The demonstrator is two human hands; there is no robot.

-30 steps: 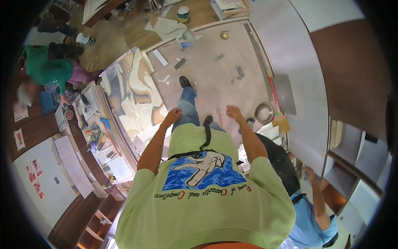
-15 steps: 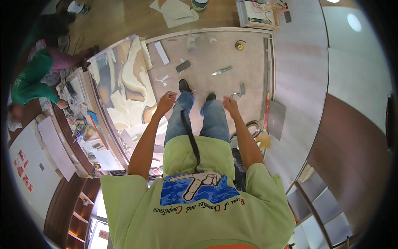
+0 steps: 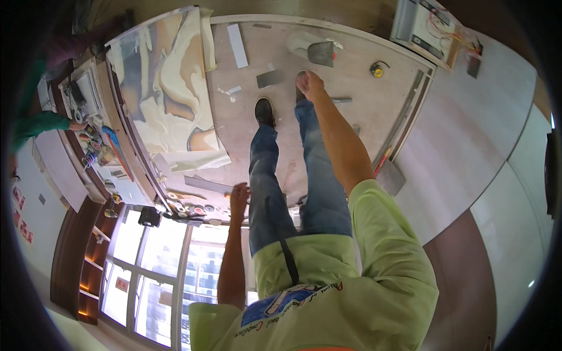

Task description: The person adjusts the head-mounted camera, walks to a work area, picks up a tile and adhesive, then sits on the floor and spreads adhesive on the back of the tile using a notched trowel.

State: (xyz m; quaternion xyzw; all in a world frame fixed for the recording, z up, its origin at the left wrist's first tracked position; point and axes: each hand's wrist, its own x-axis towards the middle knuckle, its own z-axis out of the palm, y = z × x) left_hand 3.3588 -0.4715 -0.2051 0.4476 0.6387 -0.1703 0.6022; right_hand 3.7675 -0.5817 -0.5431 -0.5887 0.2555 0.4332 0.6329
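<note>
I am standing on a dusty pale floor (image 3: 328, 128), with one foot ahead of the other. My right hand (image 3: 310, 86) swings forward over my right shoe, its fingers curled in with nothing visible in them. Beside my left thigh hangs my left hand (image 3: 240, 196), fingers loosely bent and partly apart, apparently holding nothing. Past the right hand lies a dark flat blade-like plate (image 3: 321, 54) on a pale patch. A slim grey tool (image 3: 341, 100) rests near the right wrist. Left of my shoes are a dark grey rectangular piece (image 3: 270, 79) and a white strip (image 3: 237, 45).
A yellow tape measure (image 3: 376, 71) sits at the far right. A large swirl-patterned sheet (image 3: 170, 88) lies along the left. Farther left stands a cluttered bench (image 3: 108, 149), where another person's hand (image 3: 77, 125) reaches in. A pale panel (image 3: 462, 134) borders the right.
I have stepped forward and turned. My right hand has swung forward and my left hand back. The dark plate on the pale patch has come into clear view.
</note>
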